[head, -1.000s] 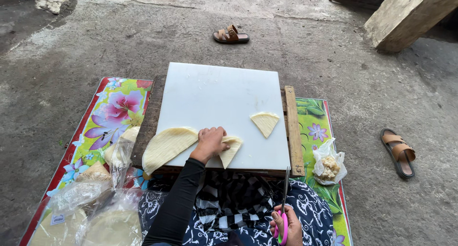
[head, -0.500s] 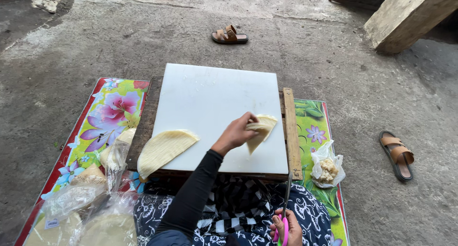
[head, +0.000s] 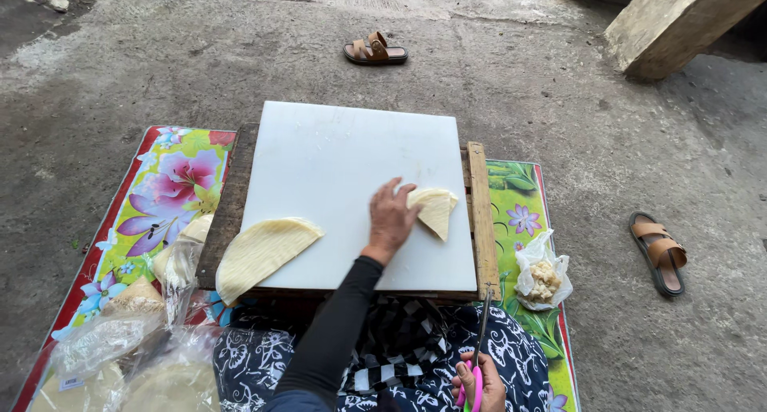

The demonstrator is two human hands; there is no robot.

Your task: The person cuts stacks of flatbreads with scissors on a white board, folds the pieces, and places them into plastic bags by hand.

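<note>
the left hand (head: 391, 218) lies flat on the white board (head: 335, 164), its fingers (head: 389, 190) spread and released, gripping nothing; the fingertips touch the near edge of a small pale wedge-shaped stack of wrapper quarters (head: 435, 210) that sits toward the board's right side. the long dark sleeve (head: 331, 340) runs back from that hand to the bottom of the view. the right hand (head: 478, 384) is low at the bottom edge, over the lap, its fingers clenched around the pink handles of a pair of scissors (head: 479, 344) whose blades point up toward the board's near right corner. at the board's near left corner lies a larger half-round sheet of wrapper (head: 260, 252), overhanging the edge and well apart from the wedge. the board rests on a low wooden table (head: 479, 212), whose slatted frame shows along the right and left sides. under it is a flowered mat (head: 172, 188) on the concrete floor (head: 559, 124). on the mat to the left lie clear plastic bags with round wrappers (head: 136, 356); to the right, just beside the table, sits a small clear bag of pale filling (head: 542, 274). one brown sandal (head: 375, 50) lies on the floor beyond the board, another (head: 658, 250) off to the right.
</note>
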